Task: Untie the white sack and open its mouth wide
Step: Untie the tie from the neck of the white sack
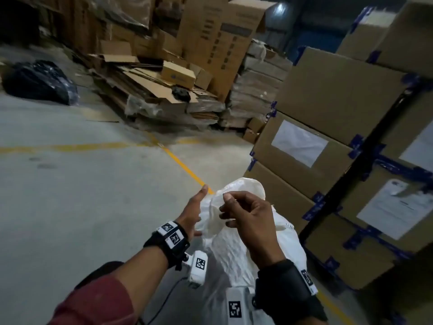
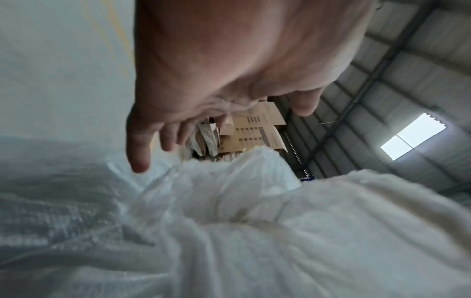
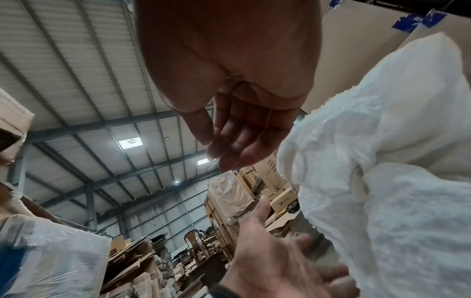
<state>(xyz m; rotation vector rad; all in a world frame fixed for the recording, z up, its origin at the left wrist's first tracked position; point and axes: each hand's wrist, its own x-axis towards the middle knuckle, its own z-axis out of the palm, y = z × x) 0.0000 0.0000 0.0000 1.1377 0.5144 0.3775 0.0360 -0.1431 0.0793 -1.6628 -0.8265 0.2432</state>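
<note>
A white woven sack (image 1: 234, 252) stands low in the middle of the head view. Its neck is gathered under a cream tie (image 1: 214, 218), with the ruffled top above. My left hand (image 1: 191, 213) is open at the neck's left side, fingers straight and thumb up. In the left wrist view this hand (image 2: 193, 96) hovers over the sack (image 2: 280, 242); whether it touches is unclear. My right hand (image 1: 246, 214) hangs just above the neck with fingers curled. In the right wrist view its fingertips (image 3: 224, 149) pinch a faint thin thread, apart from the sack (image 3: 382, 201).
Taped cardboard boxes (image 1: 328, 127) on a dark rack (image 1: 365, 165) stand close on the right. Flattened cardboard (image 1: 159, 90) is piled ahead, and a black bag (image 1: 39, 80) lies far left. A yellow line (image 1: 182, 165) crosses the concrete floor.
</note>
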